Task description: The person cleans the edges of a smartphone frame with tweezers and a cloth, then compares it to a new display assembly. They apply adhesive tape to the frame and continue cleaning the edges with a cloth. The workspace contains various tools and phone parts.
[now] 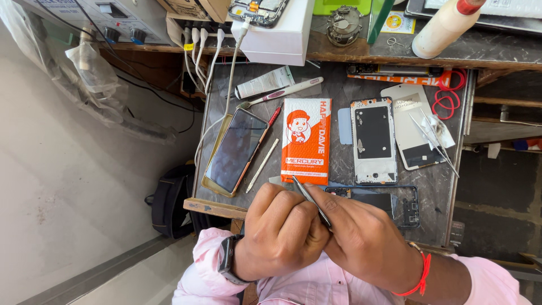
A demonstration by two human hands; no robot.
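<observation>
My left hand (279, 231) is curled into a fist at the near edge of the workbench, a dark watch on its wrist. My right hand (364, 240), with a red thread at the wrist, presses against it and pinches thin metal tweezers (309, 197) whose tips point up and left. Whatever sits between the two hands is hidden by the fingers. Just beyond my right hand lies a dark phone frame (395, 204) with exposed parts.
On the grey bench lie a dark-screened phone (236, 150) on a cable, an orange-and-white packet (305, 141), a white phone frame (373, 140), a white back cover (412, 127), more tweezers (435, 138), red rubber bands (449, 96), a toothbrush (282, 93). A shelf behind holds a bottle (446, 25).
</observation>
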